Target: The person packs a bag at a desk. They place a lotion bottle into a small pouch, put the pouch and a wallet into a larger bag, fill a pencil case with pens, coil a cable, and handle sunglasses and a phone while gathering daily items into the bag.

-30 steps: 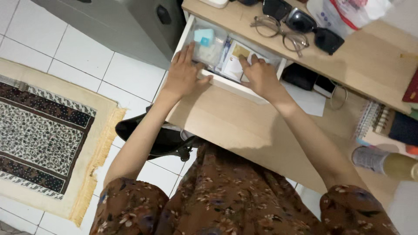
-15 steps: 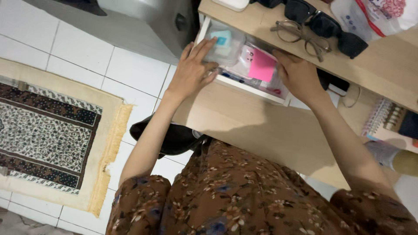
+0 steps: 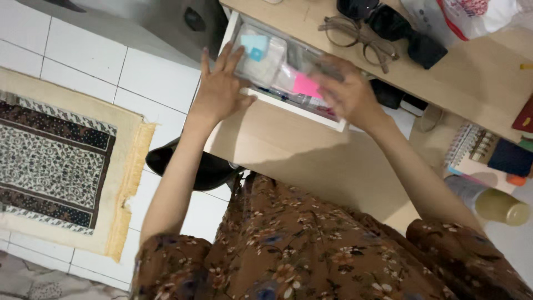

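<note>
Head view: an open white drawer (image 3: 288, 105) sticks out from under the wooden desk top (image 3: 477, 83). The left hand (image 3: 219, 89) lies flat with its fingers spread wide, at the left end of the drawer. Its fingertips touch a clear plastic box (image 3: 261, 55) inside the drawer, but it grips nothing. The right hand (image 3: 347, 94) is over the right part of the drawer. It is blurry, so I cannot tell how far open it is or if it holds anything. A pink paper (image 3: 306, 86) lies in the drawer just left of that hand. On the desk top above the drawer sit clear glasses (image 3: 355, 41) and dark sunglasses (image 3: 405, 33).
</note>
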